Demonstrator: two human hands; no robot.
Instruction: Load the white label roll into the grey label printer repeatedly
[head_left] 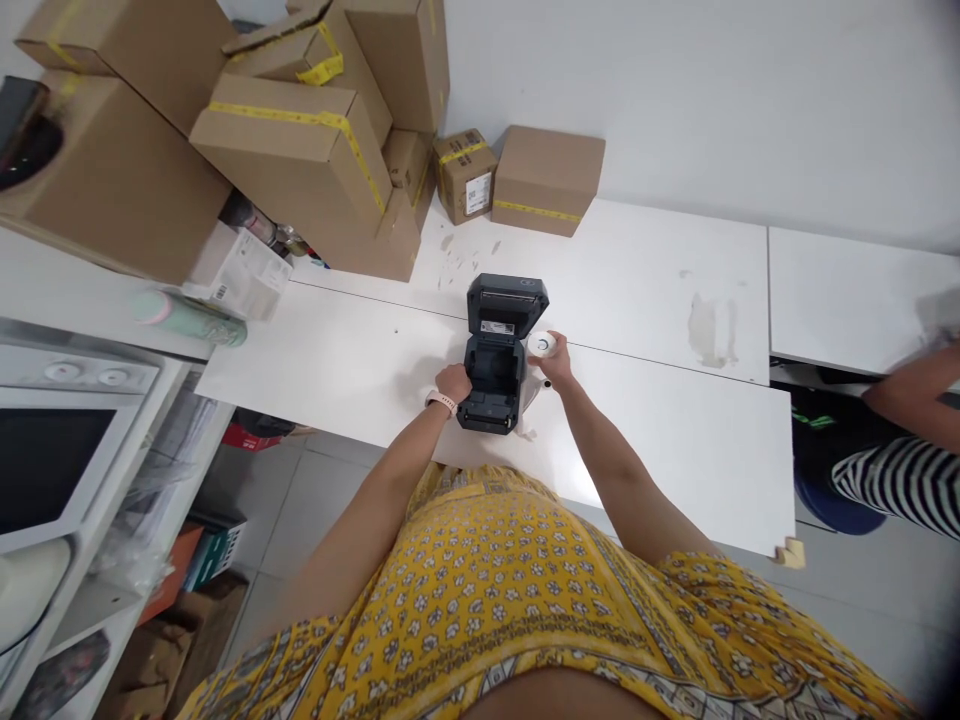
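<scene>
A dark grey label printer [495, 372] stands on the white table with its lid [510, 300] raised and its inner bay exposed. My left hand [453, 382], with a pink band at the wrist, is closed on the printer's left edge; the fingertips are partly hidden. Just right of the printer, my right hand [559, 358] grips a small white roll [541, 345], which looks like a label roll with a dark ring at its core. A pale strip or cable lies by the printer's right side, below that hand.
Cardboard boxes [285, 150] with yellow tape pile up at the back left, and a brown box [547, 180] stands by the wall. A green bottle [191, 315] lies left, above a microwave [67, 440]. At right, another person's arm [919, 395] rests near the table [675, 440].
</scene>
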